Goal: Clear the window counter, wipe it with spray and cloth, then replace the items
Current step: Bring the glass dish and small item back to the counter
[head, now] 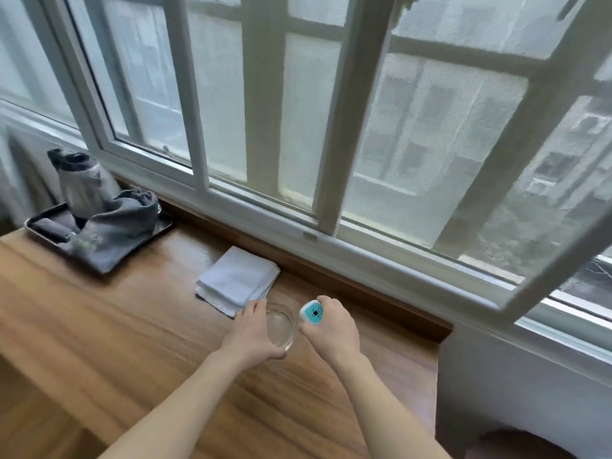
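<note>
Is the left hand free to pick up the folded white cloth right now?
Probably not: the left hand grips a clear glass bowl. The cloth lies uncovered just beyond it.

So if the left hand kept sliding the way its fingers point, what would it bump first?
Probably the folded white cloth. The left hand holds a clear glass dish, and its fingers point up toward the window, where the cloth lies just beyond the fingertips. Depth is hard to judge.
</note>
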### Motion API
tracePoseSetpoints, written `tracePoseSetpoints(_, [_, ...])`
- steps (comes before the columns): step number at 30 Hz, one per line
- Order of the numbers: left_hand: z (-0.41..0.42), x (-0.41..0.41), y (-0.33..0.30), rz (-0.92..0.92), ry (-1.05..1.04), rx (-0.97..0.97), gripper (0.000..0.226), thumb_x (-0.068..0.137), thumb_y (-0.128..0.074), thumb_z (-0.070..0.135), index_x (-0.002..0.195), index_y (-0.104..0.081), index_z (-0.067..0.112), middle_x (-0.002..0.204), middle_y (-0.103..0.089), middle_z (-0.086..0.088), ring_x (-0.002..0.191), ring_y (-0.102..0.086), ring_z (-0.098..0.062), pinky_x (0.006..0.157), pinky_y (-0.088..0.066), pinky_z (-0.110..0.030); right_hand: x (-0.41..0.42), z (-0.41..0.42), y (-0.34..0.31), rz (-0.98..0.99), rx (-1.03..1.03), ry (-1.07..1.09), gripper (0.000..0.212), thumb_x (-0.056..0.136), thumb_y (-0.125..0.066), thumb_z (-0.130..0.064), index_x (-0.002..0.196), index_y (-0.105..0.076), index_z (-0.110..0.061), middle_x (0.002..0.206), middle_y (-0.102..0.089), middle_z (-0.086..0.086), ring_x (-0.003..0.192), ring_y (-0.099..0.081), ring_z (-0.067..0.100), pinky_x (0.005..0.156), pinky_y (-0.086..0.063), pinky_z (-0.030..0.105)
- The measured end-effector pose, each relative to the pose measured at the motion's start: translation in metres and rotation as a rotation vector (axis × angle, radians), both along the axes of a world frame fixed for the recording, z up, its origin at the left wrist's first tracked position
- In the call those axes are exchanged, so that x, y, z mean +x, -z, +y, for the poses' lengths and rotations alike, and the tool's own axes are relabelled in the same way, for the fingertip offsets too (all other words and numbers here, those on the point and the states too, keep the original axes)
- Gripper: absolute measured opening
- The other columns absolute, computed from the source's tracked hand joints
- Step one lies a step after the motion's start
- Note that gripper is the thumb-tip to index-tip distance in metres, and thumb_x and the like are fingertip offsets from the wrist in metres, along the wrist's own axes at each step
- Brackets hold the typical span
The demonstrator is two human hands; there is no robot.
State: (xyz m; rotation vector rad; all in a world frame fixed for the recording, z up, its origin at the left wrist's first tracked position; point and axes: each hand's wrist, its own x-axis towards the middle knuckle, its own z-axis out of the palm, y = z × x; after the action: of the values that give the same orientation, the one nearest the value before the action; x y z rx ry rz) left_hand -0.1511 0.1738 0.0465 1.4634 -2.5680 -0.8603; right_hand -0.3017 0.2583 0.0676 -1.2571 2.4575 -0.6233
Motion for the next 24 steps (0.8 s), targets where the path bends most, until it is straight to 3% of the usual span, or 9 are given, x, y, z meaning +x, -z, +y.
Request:
tracePoseSetpoints(8, [-0.101, 0.096, -0.003, 0.024, -0.001, -0.024, 0.120, 0.061, -0.079, 0.052, 0.153, -0.016, 0.011, 0.148, -0.027, -0.003, 0.136, -0.032, -0.026, 0.110, -0.032, -0.033, 0.094, -0.097, -0.001, -0.019, -0.004, -0.002, 0.054, 0.085, -0.067, -0.052, 0.129, -0.054, -0.025, 0.118, -0.057, -0.005, 0.108, -0.055, 0.017, 0.083, -0.044, 0.029])
tracePoseSetpoints(12, [-0.137, 0.134, 0.001, 0.015, -0.055, -0.005, 0.118, 0.054, -0.078, 0.057, 0.150, -0.023, 0.015, 0.144, -0.031, -0.002, 0.131, -0.037, -0.027, 0.107, -0.036, -0.034, 0.124, -0.134, -0.003, -0.036, -0.010, -0.024, 0.057, 0.087, -0.068, -0.049, 0.135, -0.052, -0.023, 0.129, -0.057, -0.004, 0.116, -0.055, 0.018, 0.093, -0.048, 0.032])
tracePoseSetpoints(17, [-0.178, 0.152, 0.006, 0.049, -0.099, 0.001, 0.116, 0.055, -0.083, 0.050, 0.149, -0.023, 0.016, 0.142, -0.032, -0.002, 0.131, -0.034, -0.026, 0.109, -0.030, -0.033, 0.139, -0.180, -0.001, -0.031, -0.014, -0.057, 0.057, 0.087, -0.068, -0.043, 0.137, -0.052, -0.022, 0.131, -0.058, -0.003, 0.118, -0.054, 0.017, 0.096, -0.046, 0.031])
tracePoseSetpoints(24, [-0.233, 0.160, 0.010, -0.013, -0.161, -0.040, 0.118, 0.055, -0.079, 0.055, 0.150, -0.022, 0.015, 0.146, -0.031, -0.002, 0.131, -0.038, -0.029, 0.107, -0.037, -0.037, 0.137, -0.243, 0.010, -0.097, -0.047, -0.084, 0.050, 0.086, -0.067, -0.039, 0.131, -0.054, -0.022, 0.121, -0.055, -0.004, 0.111, -0.056, 0.018, 0.081, -0.040, 0.025])
